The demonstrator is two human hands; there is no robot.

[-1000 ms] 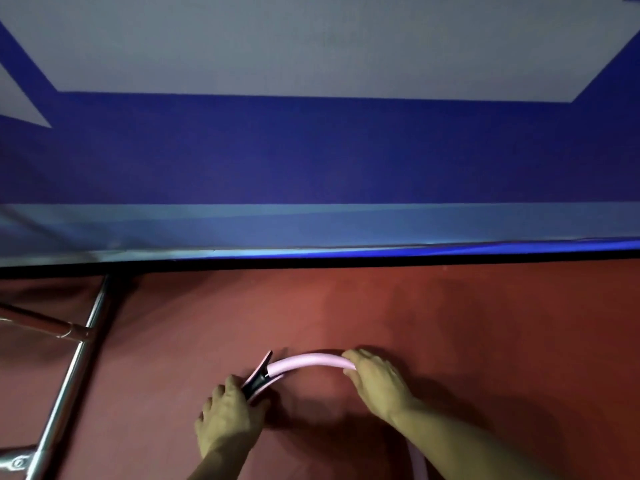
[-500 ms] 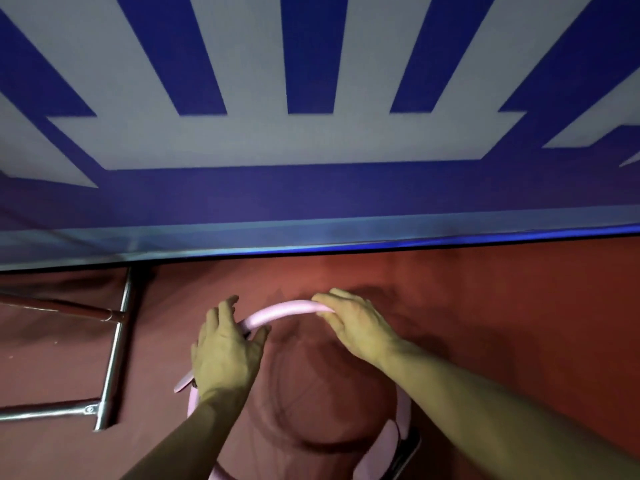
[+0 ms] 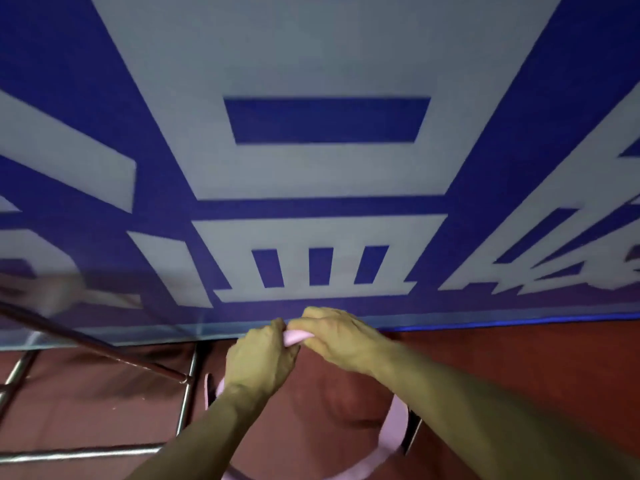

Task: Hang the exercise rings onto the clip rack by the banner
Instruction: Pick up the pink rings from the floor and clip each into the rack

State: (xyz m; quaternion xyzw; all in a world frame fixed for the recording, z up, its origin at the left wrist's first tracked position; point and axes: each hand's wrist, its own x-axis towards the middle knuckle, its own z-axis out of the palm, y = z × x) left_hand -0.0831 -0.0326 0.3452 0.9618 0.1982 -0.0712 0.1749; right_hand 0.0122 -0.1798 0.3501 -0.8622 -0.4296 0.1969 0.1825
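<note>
Both hands grip the top arc of the pink exercise ring (image 3: 298, 337): left hand (image 3: 258, 358) and right hand (image 3: 337, 336), fingers curled closed around the tube, thumbs nearly touching. The ring hangs below them, its plane roughly facing the banner (image 3: 322, 174). The metal rack frame (image 3: 188, 386) stands to the left, nearer the left hand; no clip is visible, likely higher up.

The banner (image 3: 318, 174) carries very large pale grey characters on a deep blue ground, seen so close and so steeply that only parts of strokes fit in the view: bars, boxes and slanted lines. No whole character can be read. No other text, label, brand or number can be read anywhere else in the view.
</note>
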